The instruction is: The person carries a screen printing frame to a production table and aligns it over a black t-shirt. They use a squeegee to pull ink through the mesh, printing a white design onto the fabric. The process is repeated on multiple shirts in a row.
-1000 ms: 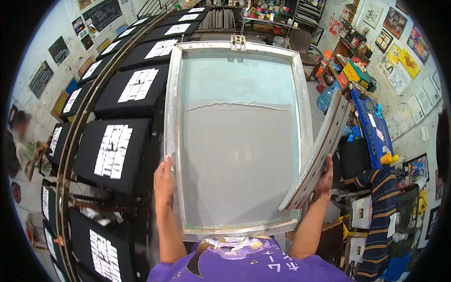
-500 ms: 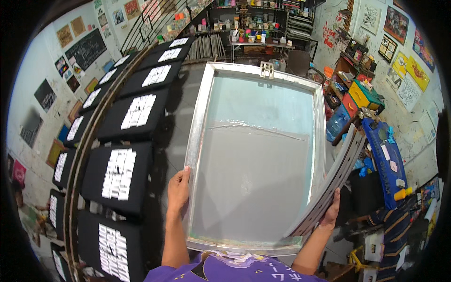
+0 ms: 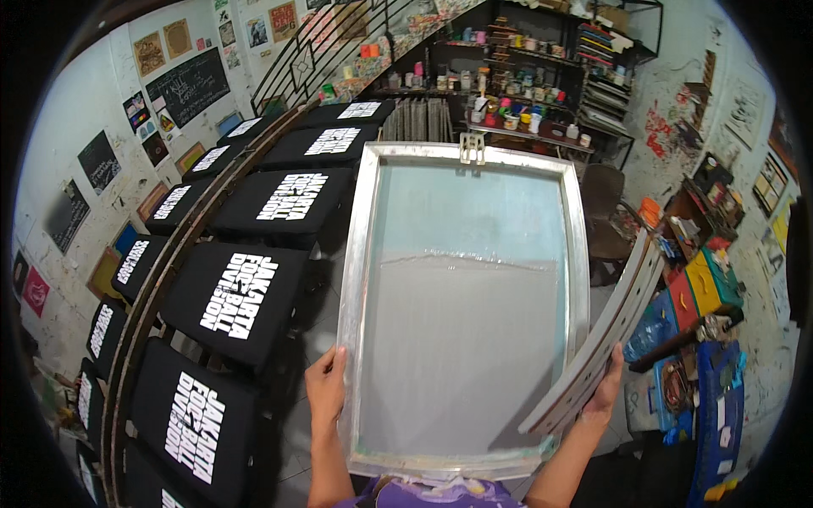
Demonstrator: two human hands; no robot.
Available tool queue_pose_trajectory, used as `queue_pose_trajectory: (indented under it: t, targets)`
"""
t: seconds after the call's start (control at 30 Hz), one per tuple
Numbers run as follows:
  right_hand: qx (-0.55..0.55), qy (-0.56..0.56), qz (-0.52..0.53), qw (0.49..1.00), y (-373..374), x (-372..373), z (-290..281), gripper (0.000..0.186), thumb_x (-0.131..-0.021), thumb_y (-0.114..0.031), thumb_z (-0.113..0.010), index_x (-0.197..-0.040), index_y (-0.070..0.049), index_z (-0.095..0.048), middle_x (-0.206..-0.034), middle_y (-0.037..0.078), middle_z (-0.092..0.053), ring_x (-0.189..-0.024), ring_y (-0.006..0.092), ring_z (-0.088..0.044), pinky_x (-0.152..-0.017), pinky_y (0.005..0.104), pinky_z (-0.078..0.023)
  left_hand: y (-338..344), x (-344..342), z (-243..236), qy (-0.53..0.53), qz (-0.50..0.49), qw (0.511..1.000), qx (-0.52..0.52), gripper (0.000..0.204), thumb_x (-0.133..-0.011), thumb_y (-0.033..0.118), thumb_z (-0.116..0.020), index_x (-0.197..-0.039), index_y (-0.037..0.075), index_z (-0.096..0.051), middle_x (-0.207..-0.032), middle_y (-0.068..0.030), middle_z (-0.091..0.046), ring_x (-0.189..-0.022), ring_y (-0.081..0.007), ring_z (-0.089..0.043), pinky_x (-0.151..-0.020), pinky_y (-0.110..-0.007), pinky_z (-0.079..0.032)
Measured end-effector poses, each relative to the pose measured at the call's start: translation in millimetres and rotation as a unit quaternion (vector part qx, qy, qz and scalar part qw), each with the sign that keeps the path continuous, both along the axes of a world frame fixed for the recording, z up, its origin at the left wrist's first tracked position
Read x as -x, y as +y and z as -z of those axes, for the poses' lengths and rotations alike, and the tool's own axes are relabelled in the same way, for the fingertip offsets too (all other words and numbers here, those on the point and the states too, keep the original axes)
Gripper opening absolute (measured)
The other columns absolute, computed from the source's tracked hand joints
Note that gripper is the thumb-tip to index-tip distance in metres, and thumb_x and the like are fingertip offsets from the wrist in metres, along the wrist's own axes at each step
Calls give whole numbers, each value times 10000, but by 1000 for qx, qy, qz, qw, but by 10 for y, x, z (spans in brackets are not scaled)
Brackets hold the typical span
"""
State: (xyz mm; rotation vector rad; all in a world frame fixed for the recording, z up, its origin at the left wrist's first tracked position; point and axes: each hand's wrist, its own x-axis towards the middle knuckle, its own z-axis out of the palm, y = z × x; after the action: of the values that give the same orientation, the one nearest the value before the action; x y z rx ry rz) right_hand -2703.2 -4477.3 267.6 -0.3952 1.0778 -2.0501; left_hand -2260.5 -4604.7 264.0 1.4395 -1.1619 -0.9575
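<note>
Two grips: the left hand point(image 3: 326, 385) holds the silver metal-framed, pale-blue mesh screen point(image 3: 474, 212) mid-view; the right hand point(image 3: 605, 394) clasps a long, brown-and-grey squeegee point(image 3: 603, 334), its contact with the screen hidden. Tilting could make the glossy grey ink point(image 3: 461, 356) run; a leftward swing might smear the white-lettered black fabric panels point(image 3: 233, 300).

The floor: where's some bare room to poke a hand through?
Bare tiles show between the black printed cloths and the frame, near the left hand. A small gap seems open between the frame's right edge and the long tool. It's crowded around the back jars and the coloured drawers at right.
</note>
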Motion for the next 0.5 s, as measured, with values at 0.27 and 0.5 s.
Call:
queue_pose_trajectory:
  t: [0.27, 0.5]
  targets:
    - [-29, 9, -49, 998, -2426, 806, -348, 684, -999, -536, -579, -1470, -43, -522, -1347, 131, -631, -1227, 280, -611, -1023, 436, -511, -2316, 891, -359, -22, 20, 1000, 4, 455, -1007, 315, -698, -1343, 9, -672, -913, -43, -755, -747, -51, -548, -683, -236, -477]
    - [-55, 12, -25, 998, -3868, 1559, -61, 653, -1011, -516, -568, -1474, -59, -514, -1343, 120, -635, -1176, 265, -643, -984, 399, -539, -4211, 1762, -453, -195, 113, 974, -3, 468, -1017, 355, -653, -1376, 56, -646, -1063, -261, -753, -870, -146, -700, -793, -344, -545]
